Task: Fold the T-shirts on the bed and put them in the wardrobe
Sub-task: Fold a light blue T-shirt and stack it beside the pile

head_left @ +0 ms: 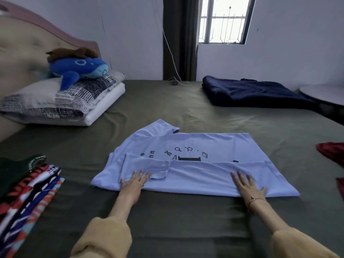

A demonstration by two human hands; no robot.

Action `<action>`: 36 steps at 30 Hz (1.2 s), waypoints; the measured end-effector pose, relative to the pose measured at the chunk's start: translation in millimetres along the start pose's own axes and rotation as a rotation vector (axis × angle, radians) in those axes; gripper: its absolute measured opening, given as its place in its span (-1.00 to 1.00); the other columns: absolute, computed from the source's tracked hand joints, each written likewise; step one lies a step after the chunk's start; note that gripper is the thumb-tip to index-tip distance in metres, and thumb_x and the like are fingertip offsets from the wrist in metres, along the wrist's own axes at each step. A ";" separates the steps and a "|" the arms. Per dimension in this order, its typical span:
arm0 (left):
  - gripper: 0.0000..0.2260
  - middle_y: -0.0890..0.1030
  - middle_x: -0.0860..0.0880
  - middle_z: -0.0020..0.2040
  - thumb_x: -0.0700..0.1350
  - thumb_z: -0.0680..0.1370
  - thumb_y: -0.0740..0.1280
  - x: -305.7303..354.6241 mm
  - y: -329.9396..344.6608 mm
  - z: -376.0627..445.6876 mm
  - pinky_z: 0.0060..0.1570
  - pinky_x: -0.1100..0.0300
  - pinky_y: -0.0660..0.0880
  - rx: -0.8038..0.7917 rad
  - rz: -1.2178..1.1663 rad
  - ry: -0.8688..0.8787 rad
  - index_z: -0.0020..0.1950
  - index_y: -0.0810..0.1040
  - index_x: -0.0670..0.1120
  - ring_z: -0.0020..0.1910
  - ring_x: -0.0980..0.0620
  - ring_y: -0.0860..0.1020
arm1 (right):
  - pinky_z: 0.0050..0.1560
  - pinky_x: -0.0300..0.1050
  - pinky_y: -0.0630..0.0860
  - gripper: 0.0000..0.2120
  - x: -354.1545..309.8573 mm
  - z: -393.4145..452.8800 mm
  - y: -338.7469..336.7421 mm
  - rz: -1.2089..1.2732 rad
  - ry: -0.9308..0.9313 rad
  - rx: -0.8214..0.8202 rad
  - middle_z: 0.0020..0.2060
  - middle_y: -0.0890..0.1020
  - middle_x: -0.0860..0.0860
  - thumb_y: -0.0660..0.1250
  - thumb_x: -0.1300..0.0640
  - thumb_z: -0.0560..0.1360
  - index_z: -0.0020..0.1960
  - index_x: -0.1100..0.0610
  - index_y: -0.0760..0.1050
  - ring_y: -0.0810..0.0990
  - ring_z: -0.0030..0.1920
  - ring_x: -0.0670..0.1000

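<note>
- Head view: my left hand (135, 181) lies flat, palm down, fingers straight and slightly spread, pressing the folded-in sleeve at the near left part of the light blue T-shirt (195, 146); my forearm reaches forward out of a tan sleeve (104, 237).
- My right hand (248, 185) is also flat and wide, fingers straight, thumb out to the side, resting on the folded-up near edge toward the shirt's right end; a thin bracelet (254, 199) sits on that wrist.
- The T-shirt lies in the middle of the bed (167, 220), on the olive sheet, long axis running left to right, collar end to my left, black print facing up.
- A stack of folded T-shirts (28, 187) lies at the bed's near left edge, well apart from my hands.
- Farther off: striped pillow (55, 97) with a blue plush whale (78, 68), a dark blue blanket (251, 94), a red garment (333, 152) at the right edge.
</note>
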State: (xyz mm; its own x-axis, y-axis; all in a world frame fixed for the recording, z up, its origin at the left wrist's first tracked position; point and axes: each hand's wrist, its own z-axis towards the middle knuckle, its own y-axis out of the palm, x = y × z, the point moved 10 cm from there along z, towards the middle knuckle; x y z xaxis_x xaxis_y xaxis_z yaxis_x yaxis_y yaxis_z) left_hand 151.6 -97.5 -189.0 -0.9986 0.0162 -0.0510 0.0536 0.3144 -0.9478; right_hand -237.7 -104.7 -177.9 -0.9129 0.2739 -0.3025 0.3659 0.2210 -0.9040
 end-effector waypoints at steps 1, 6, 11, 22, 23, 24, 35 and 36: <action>-0.23 -0.26 0.07 0.55 -0.47 0.55 0.02 1.1 3.0 -7.3 0.43 -0.23 0.00 -0.006 -0.001 -0.002 0.53 -0.28 0.11 0.54 -0.01 -0.20 | 0.40 0.34 -0.15 -0.41 6.7 -4.1 0.7 -0.089 0.001 0.017 0.52 -0.22 -0.05 -0.02 -0.07 0.62 0.51 -0.12 -0.28 -0.22 0.52 0.07; -0.24 -0.26 0.08 0.55 -0.46 0.56 0.02 7.2 18.8 -51.8 0.42 -0.24 0.02 -0.049 0.003 -0.014 0.53 -0.26 0.12 0.54 -0.01 -0.19 | 0.42 0.22 -0.08 -0.21 17.2 -48.4 9.0 -0.542 -0.119 -0.032 0.52 -0.24 0.00 0.13 -0.15 0.56 0.51 -0.04 -0.36 -0.18 0.52 0.09; -0.24 -0.26 0.07 0.55 -0.47 0.55 0.01 17.4 32.3 -96.3 0.42 -0.25 0.01 -0.060 -0.027 -0.020 0.53 -0.25 0.13 0.54 -0.01 -0.20 | 0.42 0.22 -0.09 -0.26 32.6 -94.8 17.7 -0.536 -0.130 -0.130 0.51 -0.27 -0.01 0.10 -0.06 0.59 0.50 -0.02 -0.38 -0.23 0.52 0.09; -0.27 -0.26 0.05 0.55 -0.44 0.57 0.00 39.0 62.0 -179.3 0.40 -0.29 0.02 -0.041 -0.064 -0.046 0.53 -0.25 0.13 0.54 -0.02 -0.21 | 0.43 0.32 -0.20 -0.25 80.5 -159.0 33.0 -0.376 -0.069 -0.116 0.50 -0.33 0.00 0.05 -0.24 0.56 0.50 -0.08 -0.38 -0.30 0.50 0.18; -0.27 -0.27 0.04 0.55 -0.44 0.57 0.00 39.6 62.8 -182.6 0.40 -0.29 0.01 -0.043 -0.066 -0.046 0.53 -0.25 0.13 0.53 -0.03 -0.22 | 0.44 0.30 -0.22 -0.25 82.3 -159.0 33.4 -0.379 -0.069 -0.115 0.49 -0.33 0.02 0.04 -0.25 0.56 0.50 -0.08 -0.38 -0.31 0.49 0.18; -0.27 -0.27 0.04 0.55 -0.44 0.57 0.01 40.2 63.4 -185.6 0.40 -0.29 0.01 -0.045 -0.064 -0.043 0.53 -0.25 0.13 0.53 -0.03 -0.22 | 0.44 0.28 -0.24 -0.28 83.9 -160.1 34.8 -0.389 -0.072 -0.125 0.49 -0.33 0.03 0.01 -0.24 0.57 0.50 -0.08 -0.37 -0.31 0.49 0.17; -0.38 -0.22 0.04 0.56 -0.30 0.62 0.01 40.6 61.1 -196.6 0.42 -0.26 0.01 -0.080 -0.070 -0.040 0.55 -0.19 0.11 0.54 -0.01 -0.18 | 0.42 0.36 -0.16 -0.41 91.8 -177.9 39.3 -0.389 -0.040 -0.146 0.50 -0.33 0.04 0.00 0.01 0.64 0.52 -0.09 -0.30 -0.29 0.49 0.22; -0.43 -0.15 0.04 0.57 -0.25 0.63 0.01 40.4 56.9 -192.9 0.43 -0.25 0.01 -0.073 -0.063 -0.047 0.56 -0.13 0.10 0.55 -0.01 -0.11 | 0.44 0.33 -0.11 -0.35 94.6 -176.3 34.7 -0.377 0.002 -0.145 0.49 -0.35 0.06 0.04 0.07 0.63 0.50 -0.07 -0.35 -0.28 0.49 0.25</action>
State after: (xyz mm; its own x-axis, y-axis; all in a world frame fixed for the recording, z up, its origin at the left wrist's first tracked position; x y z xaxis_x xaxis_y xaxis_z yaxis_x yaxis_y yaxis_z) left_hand 114.2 104.1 -184.2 -0.9987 -0.0494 -0.0084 -0.0111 0.3821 -0.9241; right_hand -279.5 93.9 -184.7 -0.9877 0.1503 0.0428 0.0275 0.4365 -0.8993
